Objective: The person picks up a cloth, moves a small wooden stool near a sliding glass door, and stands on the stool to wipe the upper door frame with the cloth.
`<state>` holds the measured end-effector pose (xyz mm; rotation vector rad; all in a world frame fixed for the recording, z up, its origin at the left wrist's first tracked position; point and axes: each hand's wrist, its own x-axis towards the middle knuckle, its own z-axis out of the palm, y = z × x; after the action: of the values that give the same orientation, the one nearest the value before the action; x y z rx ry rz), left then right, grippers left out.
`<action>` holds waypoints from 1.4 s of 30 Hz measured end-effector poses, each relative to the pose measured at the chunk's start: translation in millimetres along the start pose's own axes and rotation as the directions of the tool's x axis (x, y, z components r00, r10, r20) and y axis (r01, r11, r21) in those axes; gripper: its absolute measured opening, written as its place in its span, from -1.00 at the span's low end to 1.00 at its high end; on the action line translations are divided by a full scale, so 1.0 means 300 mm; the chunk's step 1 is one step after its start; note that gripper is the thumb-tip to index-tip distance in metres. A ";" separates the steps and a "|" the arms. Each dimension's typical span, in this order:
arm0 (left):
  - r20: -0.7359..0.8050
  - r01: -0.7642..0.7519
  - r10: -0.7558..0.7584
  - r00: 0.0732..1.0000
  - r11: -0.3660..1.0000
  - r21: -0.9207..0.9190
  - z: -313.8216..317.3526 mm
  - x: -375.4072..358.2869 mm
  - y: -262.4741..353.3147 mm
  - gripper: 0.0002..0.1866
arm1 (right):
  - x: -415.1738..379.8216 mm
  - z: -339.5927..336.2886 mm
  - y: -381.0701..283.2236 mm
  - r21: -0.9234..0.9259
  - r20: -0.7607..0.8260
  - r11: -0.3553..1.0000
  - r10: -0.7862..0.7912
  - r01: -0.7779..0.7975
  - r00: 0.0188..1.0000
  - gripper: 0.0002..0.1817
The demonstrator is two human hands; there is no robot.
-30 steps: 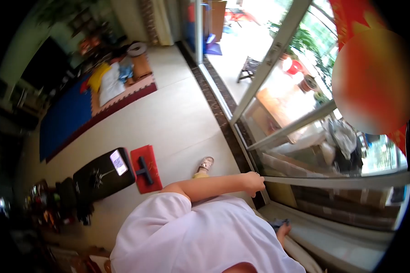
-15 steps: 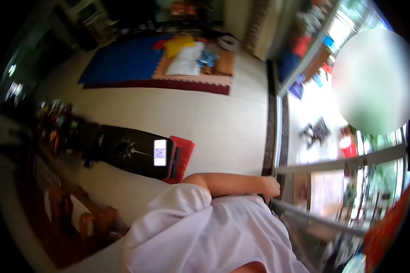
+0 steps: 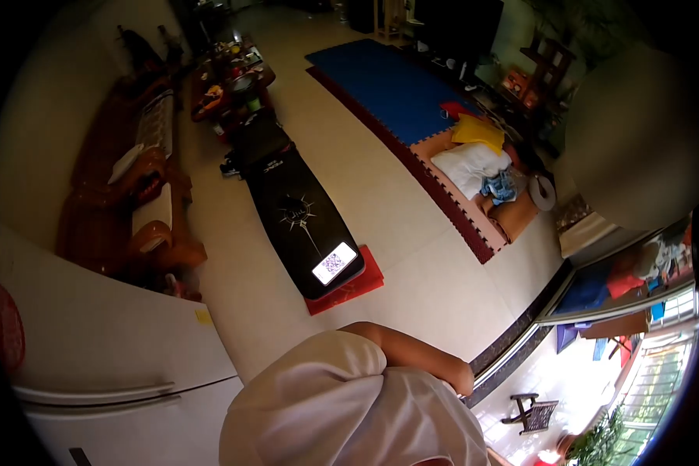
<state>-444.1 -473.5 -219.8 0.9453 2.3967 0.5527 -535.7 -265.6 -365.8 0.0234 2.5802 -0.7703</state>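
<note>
My left arm (image 3: pixel 423 359) comes out of a white short sleeve (image 3: pixel 303 380) and reaches across to the right at the bottom. Its far end (image 3: pixel 460 377) stops beside the shirt, and no separate fingers show there. What it may hold is hidden. My right hand is out of view. Ahead of me lies a long black board (image 3: pixel 299 206) with a white starburst design. On its near end is a glowing white panel with a QR code (image 3: pixel 334 264). A red mat (image 3: pixel 369 279) sticks out from under that end.
A white refrigerator (image 3: pixel 116 342) stands at left, near a wooden sofa (image 3: pixel 93 217). A cluttered table (image 3: pixel 241 78) is farther back. Right of the board lie blue mats (image 3: pixel 380 85) with a white pillow (image 3: pixel 473 167). A door track (image 3: pixel 512 349) and folding stool (image 3: pixel 532 415) are at lower right.
My view has swung to the right, so the refrigerator and sofa show more at left. The doorway has slid to the lower right. My left arm stays in front of the shirt.
</note>
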 end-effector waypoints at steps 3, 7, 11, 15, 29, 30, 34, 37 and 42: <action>0.018 0.072 -0.071 0.997 0.991 -0.115 -0.067 0.067 -0.089 -0.65 | 0.117 -0.057 -0.050 -0.025 0.028 0.998 -0.058 0.058 0.998 -0.70; -0.104 0.133 -0.140 0.985 0.988 -0.075 -0.173 0.173 -0.154 -0.65 | 0.252 -0.142 -0.068 -0.037 0.062 0.993 -0.109 0.111 0.992 -0.69; -0.148 0.110 -0.111 0.983 0.994 -0.012 -0.331 0.248 -0.184 -0.66 | 0.356 -0.211 -0.103 -0.035 0.111 0.987 -0.154 0.159 0.982 -0.68; -0.294 0.086 -0.116 0.949 0.990 -0.113 -0.308 0.256 -0.311 -0.66 | 0.427 -0.221 -0.183 0.005 0.194 0.977 -0.210 0.213 0.958 -0.67; -0.706 0.376 -0.570 0.419 0.817 -0.437 -0.449 -0.358 -0.950 -0.46 | 0.672 0.304 -1.258 0.726 0.556 0.688 -0.582 -0.005 0.593 -0.69; -0.764 0.337 -0.552 0.336 0.827 -0.450 -0.471 -0.432 -1.010 -0.44 | 0.688 0.328 -1.370 0.725 0.556 0.688 -0.590 0.004 0.586 -0.69; -0.761 0.416 -0.608 0.226 0.767 -0.489 -0.581 -0.754 -1.223 -0.34 | 0.722 0.427 -1.768 0.565 0.597 0.805 -0.550 0.180 0.584 -0.59; -0.739 0.471 -0.665 0.108 0.689 -0.551 -0.609 -0.922 -1.381 -0.33 | 0.658 0.469 -2.073 0.609 0.554 0.763 -0.604 0.216 0.573 -0.61; -0.639 0.216 -0.769 -0.015 0.621 -0.753 -0.674 -1.221 -1.662 -0.38 | 0.749 0.668 -2.459 0.695 0.537 0.701 -0.654 0.160 0.532 -0.62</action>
<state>-584.2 -1109.1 -214.7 -1.0123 2.9996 1.6590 -758.9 -1017.9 -228.0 -0.6623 1.4409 -1.3681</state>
